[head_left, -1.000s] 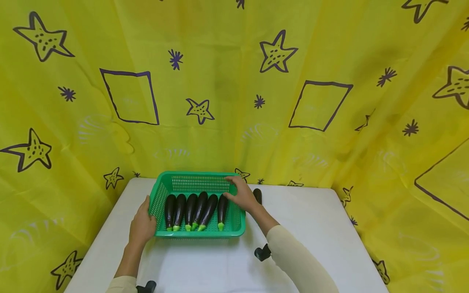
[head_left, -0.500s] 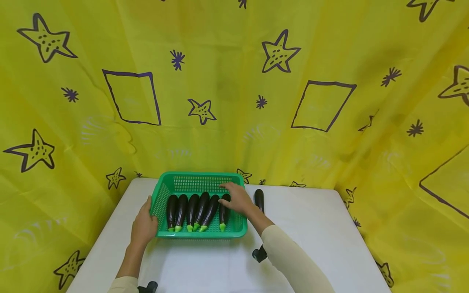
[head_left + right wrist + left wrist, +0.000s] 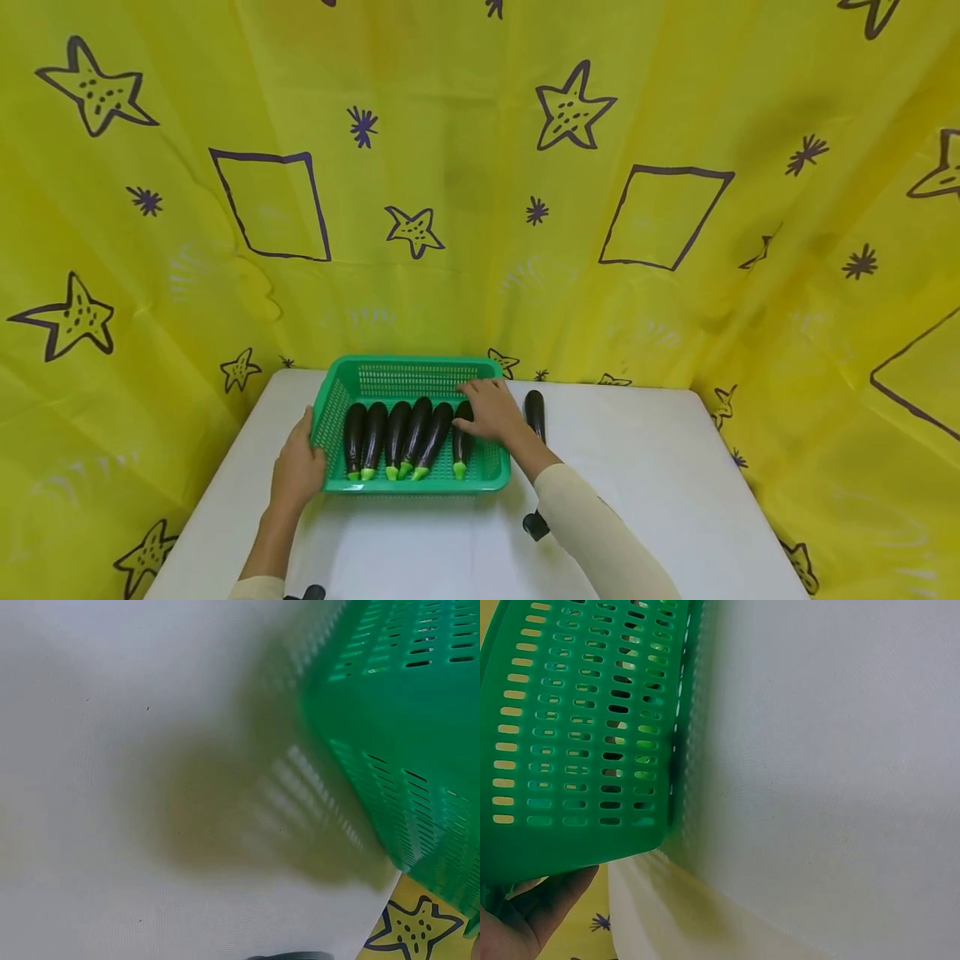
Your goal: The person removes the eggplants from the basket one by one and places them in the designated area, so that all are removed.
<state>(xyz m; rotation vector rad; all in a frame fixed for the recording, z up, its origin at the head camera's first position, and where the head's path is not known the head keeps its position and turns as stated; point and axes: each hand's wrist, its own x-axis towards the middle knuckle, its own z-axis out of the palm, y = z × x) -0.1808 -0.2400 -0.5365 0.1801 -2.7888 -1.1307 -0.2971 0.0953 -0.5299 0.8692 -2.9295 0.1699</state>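
Head view: left hand grips the green basket; right hand is over the rightmost eggplant inside, whether pinching I can't tell; a steady basket should help

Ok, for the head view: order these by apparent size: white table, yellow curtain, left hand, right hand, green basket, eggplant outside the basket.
1. Yellow curtain
2. White table
3. Green basket
4. Left hand and right hand: too alike to rank
5. Eggplant outside the basket, partly hidden
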